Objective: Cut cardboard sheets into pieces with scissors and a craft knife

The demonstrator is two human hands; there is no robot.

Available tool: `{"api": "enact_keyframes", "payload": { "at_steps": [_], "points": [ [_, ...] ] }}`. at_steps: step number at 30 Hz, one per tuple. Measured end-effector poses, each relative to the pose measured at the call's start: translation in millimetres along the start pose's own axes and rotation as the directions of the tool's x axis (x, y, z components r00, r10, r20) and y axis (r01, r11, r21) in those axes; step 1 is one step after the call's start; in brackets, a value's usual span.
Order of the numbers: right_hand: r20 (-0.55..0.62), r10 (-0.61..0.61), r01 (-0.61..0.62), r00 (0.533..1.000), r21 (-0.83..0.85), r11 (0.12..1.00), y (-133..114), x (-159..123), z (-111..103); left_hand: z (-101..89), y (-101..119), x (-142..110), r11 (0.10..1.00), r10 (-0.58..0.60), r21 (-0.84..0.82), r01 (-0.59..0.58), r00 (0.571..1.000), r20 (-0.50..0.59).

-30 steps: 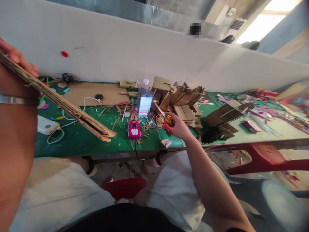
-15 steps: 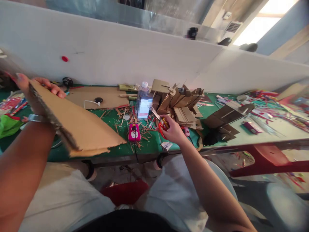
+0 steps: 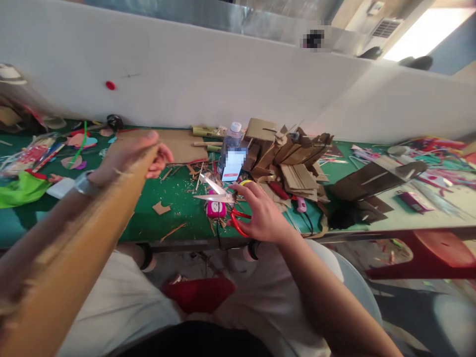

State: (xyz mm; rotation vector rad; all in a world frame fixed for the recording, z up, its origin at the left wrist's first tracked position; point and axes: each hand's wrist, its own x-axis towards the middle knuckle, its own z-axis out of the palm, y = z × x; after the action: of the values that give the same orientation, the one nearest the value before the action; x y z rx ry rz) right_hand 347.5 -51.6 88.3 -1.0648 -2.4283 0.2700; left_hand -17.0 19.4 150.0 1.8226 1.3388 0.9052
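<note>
My left hand (image 3: 139,156) is closed on the far end of a long brown cardboard piece (image 3: 80,253), which runs edge-on and blurred from the hand toward the camera at the lower left. A metal bracelet (image 3: 84,182) sits on that wrist. My right hand (image 3: 260,215) grips red-handled scissors (image 3: 226,203) with their blades spread, pointing left over the green table (image 3: 178,215). A pink device (image 3: 215,209) lies just under the blades.
A water bottle (image 3: 231,151) and a heap of cut cardboard (image 3: 288,158) stand behind the scissors. A flat cardboard sheet (image 3: 186,144) lies by the white partition (image 3: 208,84). Coloured scraps crowd the left (image 3: 33,158) and right ends. A red stool (image 3: 424,253) stands at right.
The left hand swung the cardboard from a raised flat slab to edge-on, pointing toward the camera. The right hand lifted the scissors off the pile, moved them nearer and opened the blades.
</note>
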Motion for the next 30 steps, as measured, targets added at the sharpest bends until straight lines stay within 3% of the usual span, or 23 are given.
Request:
{"api": "enact_keyframes", "payload": {
  "at_steps": [1, 2, 6, 10, 12, 17, 23, 27, 29, 30],
  "points": [
    [0.017, -0.015, 0.015, 1.000, -0.033, 0.999, 3.1, -1.6, 2.5, 17.5, 8.6, -6.2, 0.994, -0.075, -0.068, 0.085, 0.988, 0.136],
    [0.035, -0.033, 0.035, 0.999, -0.062, 0.997, 7.0, -3.6, 4.6, 32.4, 15.2, -11.4, 0.993, -0.078, -0.075, 0.095, 0.974, 0.212],
    [0.072, -0.085, 0.093, 0.994, -0.118, 0.989, 23.0, -14.6, 8.5, 71.5, 22.2, -20.8, 0.990, 0.096, 0.074, -0.122, 0.953, 0.287],
    [0.073, -0.079, 0.087, 0.994, -0.115, 0.990, 27.8, -22.7, 8.9, 94.6, 15.6, -26.8, 0.987, 0.092, 0.078, -0.142, 0.887, 0.453],
    [0.079, -0.065, 0.073, 0.995, -0.105, 0.992, 27.0, -24.4, 8.8, 101.4, 14.0, -31.6, 0.986, 0.078, 0.092, -0.138, 0.877, 0.474],
    [0.082, -0.056, 0.063, 0.995, -0.087, 0.994, 25.9, -26.1, 9.2, 99.5, 13.6, -37.5, 0.980, 0.065, 0.155, -0.126, 0.936, 0.346],
    [0.082, 0.029, -0.026, 0.996, -0.043, 0.999, 31.9, -28.3, 14.3, 66.0, 5.2, -30.4, 0.971, 0.085, 0.210, -0.111, 0.988, 0.128],
    [0.122, 0.180, -0.199, 0.976, 0.167, 0.966, 29.5, -27.3, 17.6, 37.8, -6.5, -28.5, 0.956, 0.097, 0.290, -0.054, 0.986, -0.136],
    [0.182, 0.220, -0.275, 0.958, 0.375, 0.885, 23.7, -27.9, 22.1, 25.8, -16.6, -27.7, 0.962, 0.018, 0.269, 0.051, 0.968, -0.248],
    [0.219, 0.213, -0.298, 0.952, 0.516, 0.803, 19.9, -28.7, 25.8, 20.6, -23.3, -26.7, 0.962, -0.032, 0.250, 0.109, 0.955, -0.294]
  ]
}}
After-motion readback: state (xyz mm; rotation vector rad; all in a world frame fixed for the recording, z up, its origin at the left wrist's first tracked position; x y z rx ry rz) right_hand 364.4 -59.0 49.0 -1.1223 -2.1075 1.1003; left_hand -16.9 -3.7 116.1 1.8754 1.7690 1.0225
